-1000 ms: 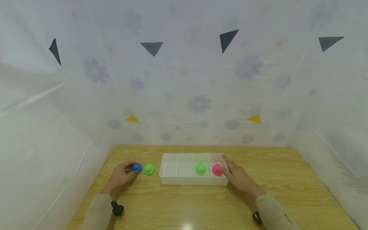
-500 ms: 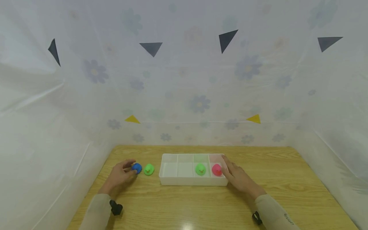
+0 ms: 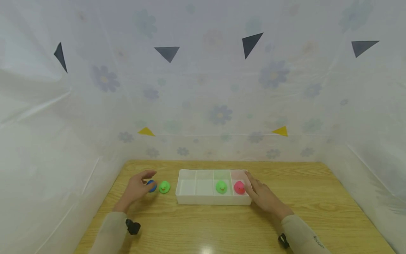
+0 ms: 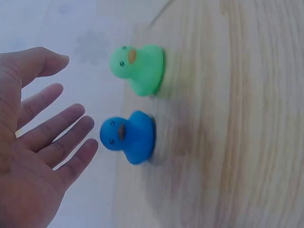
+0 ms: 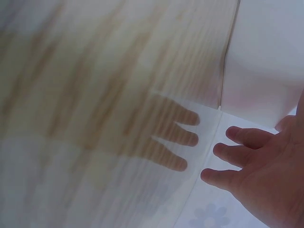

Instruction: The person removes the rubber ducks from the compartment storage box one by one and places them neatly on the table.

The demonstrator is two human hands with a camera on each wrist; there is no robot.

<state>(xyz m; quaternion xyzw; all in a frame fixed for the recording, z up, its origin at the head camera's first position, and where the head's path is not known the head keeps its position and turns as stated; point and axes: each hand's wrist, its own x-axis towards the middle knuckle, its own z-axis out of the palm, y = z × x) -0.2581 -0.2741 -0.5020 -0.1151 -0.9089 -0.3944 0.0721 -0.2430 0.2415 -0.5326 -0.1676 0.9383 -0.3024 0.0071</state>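
Fingers of the left hand (image 3: 137,187) were spread, grasping nothing, beside the blue duck (image 4: 138,140), toward the left edge of the counter (image 3: 196,225). Right hand (image 3: 262,196), fingers extended, lay against the right end of the tray (image 3: 214,200), probably steadying it.

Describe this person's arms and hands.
The left hand and right hand are ungloved. The long beige cloth left sleeve and matching right sleeve end near the wrists, each with a small black fitting. Dark lettering, too small to read, marks the right sleeve.

Gap between green duck (image 3: 164,187) and tray (image 3: 214,200)
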